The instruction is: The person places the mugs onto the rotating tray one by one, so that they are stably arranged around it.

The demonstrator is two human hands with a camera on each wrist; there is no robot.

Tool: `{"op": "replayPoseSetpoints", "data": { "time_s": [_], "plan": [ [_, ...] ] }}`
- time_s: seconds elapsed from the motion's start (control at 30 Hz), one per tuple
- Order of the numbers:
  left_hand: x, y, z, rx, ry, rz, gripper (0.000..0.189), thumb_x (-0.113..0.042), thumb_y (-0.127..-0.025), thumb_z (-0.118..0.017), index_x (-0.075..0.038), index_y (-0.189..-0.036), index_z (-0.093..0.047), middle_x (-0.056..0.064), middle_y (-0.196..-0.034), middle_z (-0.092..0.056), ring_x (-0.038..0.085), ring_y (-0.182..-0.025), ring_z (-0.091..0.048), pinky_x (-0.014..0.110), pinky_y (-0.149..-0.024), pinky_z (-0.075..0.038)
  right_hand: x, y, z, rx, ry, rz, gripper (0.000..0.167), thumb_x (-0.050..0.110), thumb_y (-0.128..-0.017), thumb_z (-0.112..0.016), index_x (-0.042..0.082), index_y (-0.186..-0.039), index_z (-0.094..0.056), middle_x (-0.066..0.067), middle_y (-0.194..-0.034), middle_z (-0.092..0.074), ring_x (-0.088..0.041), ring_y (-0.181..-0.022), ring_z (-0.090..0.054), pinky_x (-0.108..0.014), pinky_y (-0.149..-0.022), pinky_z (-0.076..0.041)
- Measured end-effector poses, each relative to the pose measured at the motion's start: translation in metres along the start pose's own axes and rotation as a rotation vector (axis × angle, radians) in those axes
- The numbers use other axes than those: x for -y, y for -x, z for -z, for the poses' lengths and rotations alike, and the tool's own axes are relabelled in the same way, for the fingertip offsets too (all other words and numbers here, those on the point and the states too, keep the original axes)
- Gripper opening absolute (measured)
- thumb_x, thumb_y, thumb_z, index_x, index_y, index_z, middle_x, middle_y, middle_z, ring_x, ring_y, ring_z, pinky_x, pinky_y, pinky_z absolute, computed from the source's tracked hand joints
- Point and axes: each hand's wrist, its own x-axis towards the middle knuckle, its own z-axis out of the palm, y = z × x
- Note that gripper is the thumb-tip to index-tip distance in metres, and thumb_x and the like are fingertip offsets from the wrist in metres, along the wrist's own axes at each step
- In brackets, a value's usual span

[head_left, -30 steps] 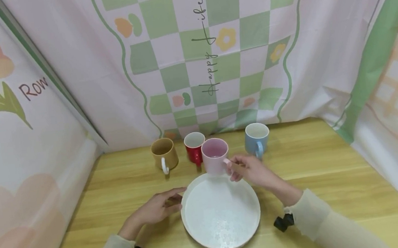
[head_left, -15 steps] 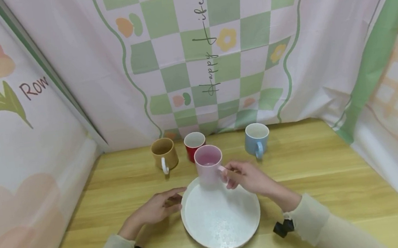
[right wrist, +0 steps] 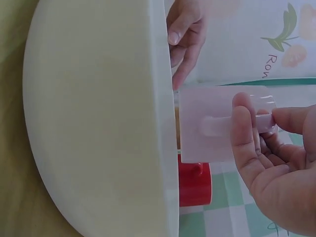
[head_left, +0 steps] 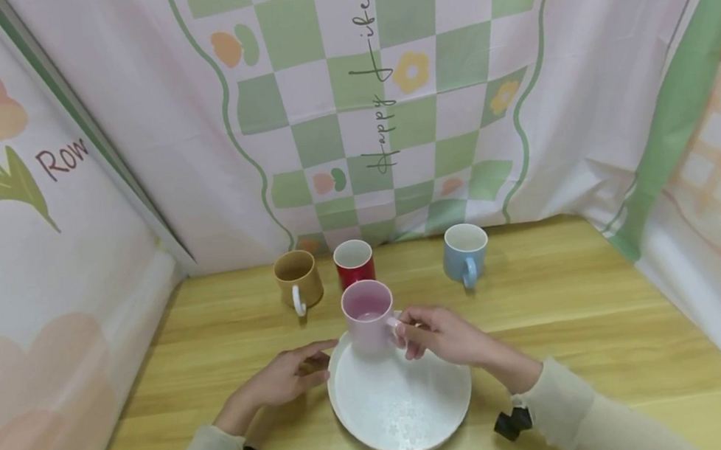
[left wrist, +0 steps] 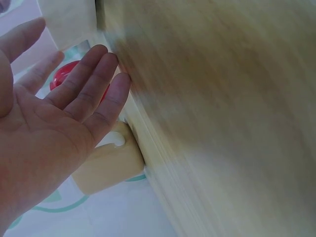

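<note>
By its handle, my right hand (head_left: pixel 440 335) pinches a pink mug (head_left: pixel 368 324), which is upright over the far left part of a round white tray (head_left: pixel 401 406). In the right wrist view the base of the pink mug (right wrist: pixel 202 138) is close to the tray's rim (right wrist: pixel 165 123); whether it touches is unclear. At the tray's left rim is my left hand (head_left: pixel 284 376), its thumb and fingertips by the edge. The left wrist view shows the left hand (left wrist: pixel 64 103) with fingers extended, holding nothing.
Behind the tray stand a brown mug (head_left: pixel 298 280) with a white handle, a red mug (head_left: pixel 355 266) partly hidden by the pink one, and a light blue mug (head_left: pixel 465 254) farther right. All are on a wooden table (head_left: pixel 576 304) before a patterned cloth (head_left: pixel 389 125).
The pink mug has moved left and toward me in my right hand, from the tray's far edge to over its far left part. My left hand and the tray have stayed put.
</note>
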Motion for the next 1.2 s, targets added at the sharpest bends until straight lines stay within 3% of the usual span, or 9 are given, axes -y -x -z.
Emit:
{"op": "replayPoseSetpoints", "data": {
  "time_s": [0.57,0.9,1.2],
  "plan": [
    [0.000,0.001,-0.002,-0.001,0.002,0.036,0.053,-0.029,-0.102,-0.057,-0.017,-0.152,-0.042,0.013,-0.132,-0.065,0.029,-0.121,-0.063,0.043,-0.101,-0.056,-0.008,0.000,-0.014,0.070,0.009,0.048,0.019,0.014,-0.104,-0.051,-0.001,-0.105,-0.063,-0.018,-0.098,-0.068,-0.016,-0.076,-0.068,-0.029,-0.071,-0.063],
    [-0.004,0.002,0.001,-0.006,-0.002,-0.008,0.052,-0.025,-0.102,-0.058,-0.012,-0.150,-0.042,0.017,-0.129,-0.067,0.033,-0.119,-0.064,0.048,-0.101,-0.055,-0.017,-0.003,-0.018,0.092,0.004,0.052,0.020,0.017,-0.104,-0.053,0.001,-0.101,-0.064,-0.021,-0.094,-0.068,-0.016,-0.073,-0.069,-0.030,-0.069,-0.063],
    [-0.002,0.002,0.000,-0.010,-0.022,-0.002,0.053,-0.025,-0.102,-0.057,-0.012,-0.151,-0.042,0.016,-0.128,-0.067,0.031,-0.118,-0.064,0.047,-0.102,-0.055,-0.024,-0.005,-0.020,0.091,0.003,0.048,0.018,0.015,-0.103,-0.052,0.002,-0.098,-0.065,-0.024,-0.091,-0.069,-0.014,-0.070,-0.068,-0.033,-0.066,-0.062]
  ]
}}
